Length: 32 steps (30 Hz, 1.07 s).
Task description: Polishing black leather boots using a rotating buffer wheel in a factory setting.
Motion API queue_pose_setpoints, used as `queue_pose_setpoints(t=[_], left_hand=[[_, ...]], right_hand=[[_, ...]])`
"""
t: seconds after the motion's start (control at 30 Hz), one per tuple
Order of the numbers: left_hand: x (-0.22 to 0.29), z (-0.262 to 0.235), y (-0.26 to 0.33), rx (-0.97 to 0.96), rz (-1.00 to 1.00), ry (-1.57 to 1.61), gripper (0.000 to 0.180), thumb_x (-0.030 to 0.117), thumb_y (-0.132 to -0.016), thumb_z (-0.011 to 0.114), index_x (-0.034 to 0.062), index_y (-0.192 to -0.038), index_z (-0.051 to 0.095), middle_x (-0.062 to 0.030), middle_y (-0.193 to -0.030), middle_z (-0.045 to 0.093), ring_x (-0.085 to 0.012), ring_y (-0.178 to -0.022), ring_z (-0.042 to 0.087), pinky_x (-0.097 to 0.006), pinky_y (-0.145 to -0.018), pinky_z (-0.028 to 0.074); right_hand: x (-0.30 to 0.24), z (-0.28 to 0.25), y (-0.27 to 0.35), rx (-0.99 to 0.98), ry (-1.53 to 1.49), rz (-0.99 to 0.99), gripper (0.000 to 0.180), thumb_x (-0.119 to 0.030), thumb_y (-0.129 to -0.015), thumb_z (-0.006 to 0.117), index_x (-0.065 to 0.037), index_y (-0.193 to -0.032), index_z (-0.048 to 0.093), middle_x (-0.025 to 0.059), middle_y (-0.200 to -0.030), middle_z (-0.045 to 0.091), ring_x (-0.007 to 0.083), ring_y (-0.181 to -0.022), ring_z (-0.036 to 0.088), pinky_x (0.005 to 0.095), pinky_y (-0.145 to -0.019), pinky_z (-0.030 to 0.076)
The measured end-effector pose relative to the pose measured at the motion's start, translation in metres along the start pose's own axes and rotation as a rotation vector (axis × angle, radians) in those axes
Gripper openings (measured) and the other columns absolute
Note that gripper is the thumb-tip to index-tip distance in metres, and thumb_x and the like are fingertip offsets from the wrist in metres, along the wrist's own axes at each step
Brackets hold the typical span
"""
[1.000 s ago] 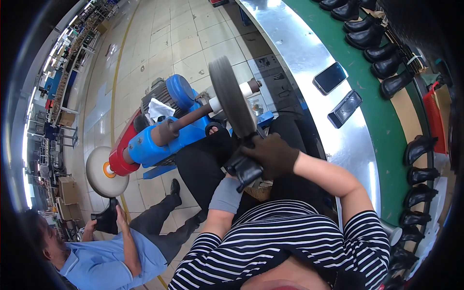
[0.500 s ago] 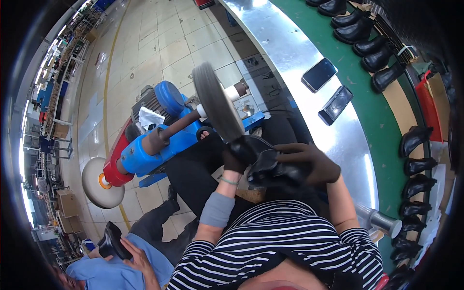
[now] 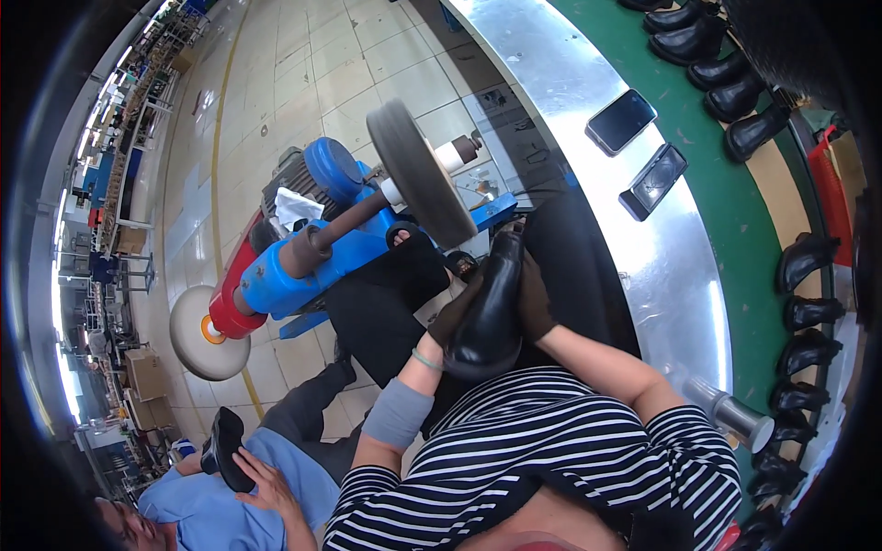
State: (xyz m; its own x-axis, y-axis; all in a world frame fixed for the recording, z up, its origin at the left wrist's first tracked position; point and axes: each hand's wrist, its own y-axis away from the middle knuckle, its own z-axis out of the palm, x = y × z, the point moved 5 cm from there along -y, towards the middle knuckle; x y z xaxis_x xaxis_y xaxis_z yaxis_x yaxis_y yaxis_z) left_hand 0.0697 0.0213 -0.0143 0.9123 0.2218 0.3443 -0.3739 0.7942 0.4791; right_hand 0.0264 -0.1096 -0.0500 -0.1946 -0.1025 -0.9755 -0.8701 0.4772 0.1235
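A glossy black boot (image 3: 491, 317) lies lengthwise between my two hands above my lap, its rounded toe close to my striped shirt. My left hand (image 3: 452, 319), in a dark brown glove, presses against its left side, the fingers partly hidden behind it. On the opposite side my right hand (image 3: 535, 298), gloved likewise, is closed along the boot, with its fingertips out of sight. The boot's far end is just right of the dark buffing wheel (image 3: 420, 173) and apart from it.
The wheel's shaft runs to a blue and red polishing machine (image 3: 276, 280) with a pale wheel (image 3: 197, 335). At right, a metal table (image 3: 634, 262) bears a phone (image 3: 622, 121) and an open black case (image 3: 654, 182). Black boots (image 3: 808, 262) line the green surface. A person (image 3: 248, 468) sits at left.
The boot has come away from the buffing wheel and turned, its toe now toward me. My right hand has moved left and down along its side.
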Motion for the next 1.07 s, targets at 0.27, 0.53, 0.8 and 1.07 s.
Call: queue_pose_setpoints(t=[0.27, 0.53, 0.8, 1.07], left_hand=[[0.039, -0.009, -0.037, -0.042, 0.634, -1.067, 0.042, 0.023, -0.100, 0.046, -0.0016, -0.134, 0.048, -0.0188, -0.128, 0.058, -0.0308, -0.115, 0.059, -0.044, -0.100, 0.049], [0.026, -0.016, -0.032, -0.169, 0.515, -0.144, 0.042, 0.026, -0.101, 0.046, 0.0020, -0.134, 0.048, -0.0157, -0.137, 0.051, -0.0268, -0.123, 0.054, -0.040, -0.106, 0.044], [-0.025, -0.069, 0.021, 0.192, 0.355, 0.363, 0.035, 0.030, -0.091, 0.056, 0.0012, -0.110, 0.061, -0.0099, -0.110, 0.065, -0.0221, -0.102, 0.062, -0.035, -0.095, 0.049], [-0.012, -0.088, -0.011, 0.142, 0.430, 0.300, 0.062, 0.044, -0.090, 0.052, -0.0005, -0.133, 0.052, -0.0160, -0.128, 0.060, -0.0289, -0.112, 0.062, -0.039, -0.099, 0.048]], right_hand=[[-0.026, 0.037, -0.105, -0.571, 0.130, 0.041, 0.040, -0.019, -0.100, 0.040, -0.001, -0.134, 0.051, 0.0200, -0.128, 0.059, 0.0268, -0.117, 0.058, 0.0368, -0.102, 0.041], [0.027, 0.068, -0.118, -0.657, 0.007, 0.318, 0.034, -0.021, -0.092, 0.055, -0.005, -0.120, 0.064, 0.0094, -0.108, 0.069, 0.0163, -0.089, 0.067, 0.0301, -0.075, 0.052], [-0.004, -0.010, -0.075, -0.543, 0.530, -0.707, 0.056, -0.024, -0.087, 0.059, -0.003, -0.138, 0.047, 0.0196, -0.126, 0.059, 0.0328, -0.113, 0.059, 0.0379, -0.096, 0.048], [0.073, 0.053, -0.114, -0.391, -0.583, 0.604, 0.078, -0.060, -0.091, 0.052, -0.001, -0.142, 0.043, 0.0145, -0.130, 0.058, 0.0231, -0.118, 0.055, 0.0400, -0.109, 0.035]])
